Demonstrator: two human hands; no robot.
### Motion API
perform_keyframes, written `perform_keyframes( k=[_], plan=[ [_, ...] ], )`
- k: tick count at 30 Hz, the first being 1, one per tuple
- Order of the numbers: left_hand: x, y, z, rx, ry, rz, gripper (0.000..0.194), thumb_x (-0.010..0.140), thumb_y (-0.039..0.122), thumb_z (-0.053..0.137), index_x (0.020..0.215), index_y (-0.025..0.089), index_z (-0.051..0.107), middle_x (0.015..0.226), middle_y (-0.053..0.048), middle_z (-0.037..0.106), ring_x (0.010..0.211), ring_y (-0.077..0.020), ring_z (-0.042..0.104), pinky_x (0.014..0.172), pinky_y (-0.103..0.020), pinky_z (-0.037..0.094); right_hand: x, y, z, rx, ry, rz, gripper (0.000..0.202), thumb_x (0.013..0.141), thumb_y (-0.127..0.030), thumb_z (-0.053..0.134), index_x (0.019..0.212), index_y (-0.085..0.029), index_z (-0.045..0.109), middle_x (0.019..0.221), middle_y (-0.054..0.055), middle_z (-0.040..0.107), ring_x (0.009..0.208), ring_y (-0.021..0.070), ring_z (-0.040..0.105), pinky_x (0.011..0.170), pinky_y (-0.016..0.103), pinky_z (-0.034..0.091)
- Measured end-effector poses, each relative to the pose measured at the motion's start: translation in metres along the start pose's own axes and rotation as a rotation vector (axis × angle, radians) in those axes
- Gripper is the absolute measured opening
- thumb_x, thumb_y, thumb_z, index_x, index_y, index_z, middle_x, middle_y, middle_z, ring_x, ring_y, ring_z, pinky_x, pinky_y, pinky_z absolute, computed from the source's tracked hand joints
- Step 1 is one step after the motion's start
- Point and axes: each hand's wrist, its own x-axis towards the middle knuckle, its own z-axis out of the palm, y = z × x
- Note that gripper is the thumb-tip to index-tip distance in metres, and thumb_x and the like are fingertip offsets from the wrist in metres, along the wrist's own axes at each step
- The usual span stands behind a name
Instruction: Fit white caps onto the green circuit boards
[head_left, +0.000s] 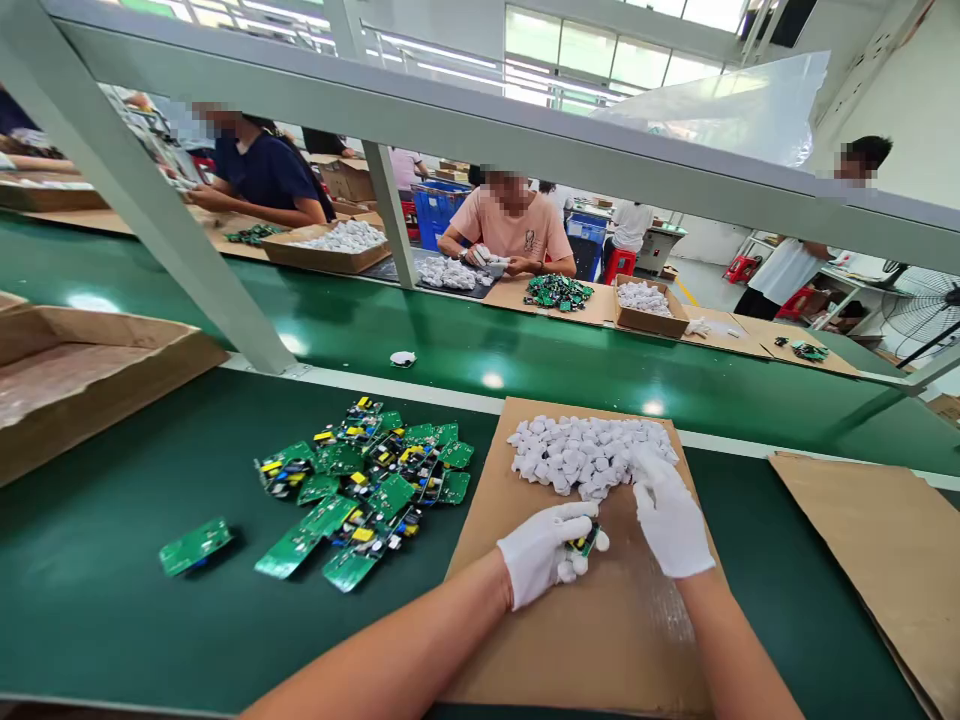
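Note:
My left hand, in a white glove, is closed around a small green circuit board with a yellow part on it. Small white round bits show beside its fingers; whether they are fingertips or loose pieces is unclear. My right hand, gloved too, reaches to the right side of a heap of small white pieces. Its fingers are drawn together, and the tips blend into the heap, so what they hold is hidden. Both hands are over a brown cardboard sheet. To their left lies a pile of green circuit boards.
A single board lies apart at left. An open cardboard box stands at the far left, more cardboard at right. Beyond a green belt carrying a white piece, co-workers sit. A metal frame crosses above.

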Motion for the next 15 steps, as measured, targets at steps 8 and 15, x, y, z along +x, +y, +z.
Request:
perform_keyframes(
  k=[8, 15],
  plan=[
    [0.002, 0.001, -0.008, -0.037, -0.103, -0.038, 0.044, 0.070, 0.036, 0.066, 0.105, 0.020, 0.046, 0.083, -0.006, 0.063, 0.043, -0.0048, 0.049, 0.040, -0.017, 0.027, 0.019, 0.007, 0.018, -0.158, -0.069, -0.042, 0.028, 0.076, -0.013, 0.049, 0.098, -0.022, 0.063, 0.109, 0.009, 0.060, 0.088, 0.0217, 0.057, 0.068, 0.028, 0.041],
    [0.004, 0.001, -0.006, -0.038, -0.131, -0.032, 0.043, 0.069, 0.036, 0.067, 0.102, 0.019, 0.047, 0.081, -0.006, 0.064, 0.043, -0.0057, 0.049, 0.039, -0.018, 0.028, 0.005, 0.021, 0.019, 0.117, -0.044, 0.153, 0.009, 0.071, -0.028, 0.056, 0.075, -0.021, 0.057, 0.077, 0.002, 0.056, 0.068, 0.0165, 0.051, 0.060, 0.026, 0.039]
  ],
)
